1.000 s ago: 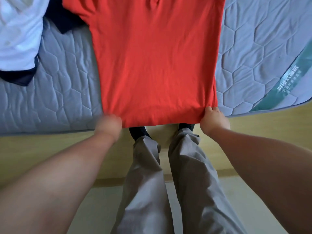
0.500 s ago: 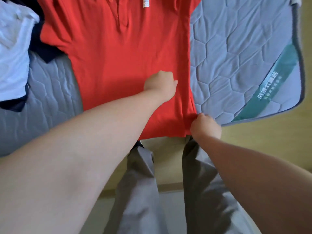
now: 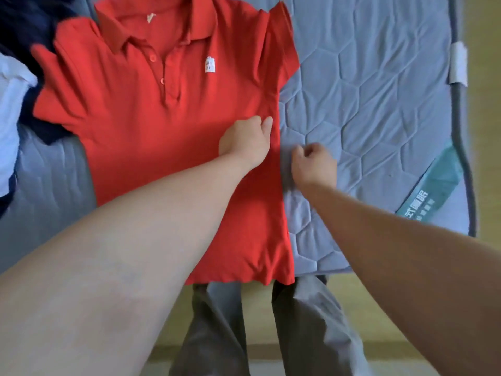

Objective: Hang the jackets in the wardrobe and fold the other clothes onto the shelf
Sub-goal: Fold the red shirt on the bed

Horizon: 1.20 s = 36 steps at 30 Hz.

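Red short-sleeved polo shirt [image 3: 151, 137] lies spread flat, front up, on the grey-blue quilted mattress [image 3: 379, 99]. Collar points away from me; hem hangs just over the near mattress edge. Placket buttons and a small white chest logo [image 3: 210, 65] face up.

Left hand [image 3: 245, 141]: on the shirt body close to its right side seam, fingers curled under, thumb lying toward the seam. Creases in the cloth run to the hand. I cannot tell whether it pinches the fabric or only presses on it.

Right hand [image 3: 314, 165]: over bare mattress just beside the shirt's right edge, apart from the cloth, drawn into a narrow, loose fist. Nothing visible in it; slightly blurred.

A white garment [image 3: 10, 104] and a dark navy garment [image 3: 27, 25] lie bunched at the left of the mattress, the navy one touching the shirt's sleeve. A teal printed band [image 3: 439, 185] crosses the mattress's right corner. My grey trousers [image 3: 217, 327] show below the hem.
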{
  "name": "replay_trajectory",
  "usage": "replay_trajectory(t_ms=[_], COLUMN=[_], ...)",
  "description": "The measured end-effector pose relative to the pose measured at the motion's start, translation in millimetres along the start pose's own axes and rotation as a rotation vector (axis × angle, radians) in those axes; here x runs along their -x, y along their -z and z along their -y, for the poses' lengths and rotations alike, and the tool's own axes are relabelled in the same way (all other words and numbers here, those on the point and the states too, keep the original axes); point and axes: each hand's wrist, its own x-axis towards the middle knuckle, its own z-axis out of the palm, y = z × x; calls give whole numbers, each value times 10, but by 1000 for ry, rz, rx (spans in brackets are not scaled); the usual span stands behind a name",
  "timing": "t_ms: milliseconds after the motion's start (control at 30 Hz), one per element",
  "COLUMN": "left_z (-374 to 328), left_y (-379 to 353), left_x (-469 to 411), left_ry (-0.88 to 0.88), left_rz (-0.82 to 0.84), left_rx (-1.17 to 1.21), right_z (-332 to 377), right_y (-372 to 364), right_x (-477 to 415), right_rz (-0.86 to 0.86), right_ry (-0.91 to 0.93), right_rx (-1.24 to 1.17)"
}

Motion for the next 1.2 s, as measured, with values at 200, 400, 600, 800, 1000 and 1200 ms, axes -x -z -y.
replay_trajectory(t_ms=[200, 400, 600, 800, 1000, 1200], left_z=[-88, -317, -458, -434, -145, 200], left_y=[705, 1137, 1136, 1054, 794, 394], left_x=[-886, -1433, -1585, -1558, -1068, -900], left_ry=[-107, -257, -256, -172, -192, -306], left_rz=[-391, -38, 46, -116, -458, 27], left_rx=[131, -117, -340, -207, -19, -171], right_z=[1187, 1358, 942, 989, 1205, 1208], right_y=[94, 196, 210, 234, 340, 312], right_x=[-842, -1095, -1062, -1071, -1136, -1194], right_rz=[119, 80, 12, 88, 103, 54], right_ry=[41, -50, -103, -131, -106, -42], right_rx=[-433, -567, -581, -693, -531, -424])
